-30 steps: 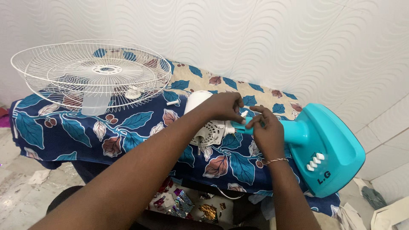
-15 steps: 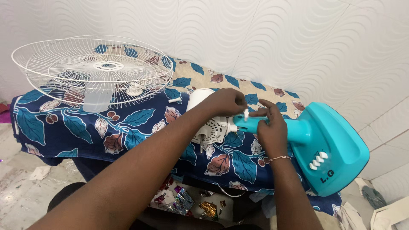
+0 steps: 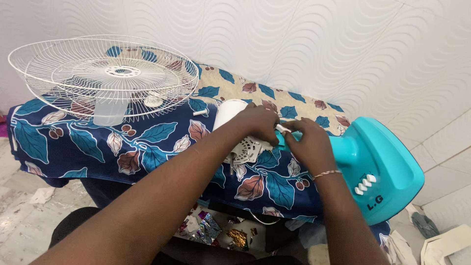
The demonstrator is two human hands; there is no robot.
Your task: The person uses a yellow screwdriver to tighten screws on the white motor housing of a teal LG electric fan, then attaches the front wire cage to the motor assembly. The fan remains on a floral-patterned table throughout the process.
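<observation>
A teal fan stand point(image 3: 378, 167) lies on a leaf-print cloth point(image 3: 147, 147), its neck joined to a white motor point(image 3: 240, 132). The motor is gripped by the left hand point(image 3: 260, 122); a small white peg point(image 3: 281, 128) is pinched by the right hand point(image 3: 306, 145). The peg is best kept straight while the motor is steadied.

A white wall point(image 3: 304, 39) with a raised wavy pattern fills the upper frame, evenly lit. Plain white tiles point(image 3: 446, 162) cover it at right. At lower left lies a pale marbled floor point(image 3: 19, 225), with shiny foil scraps point(image 3: 211, 230) at bottom centre.
</observation>
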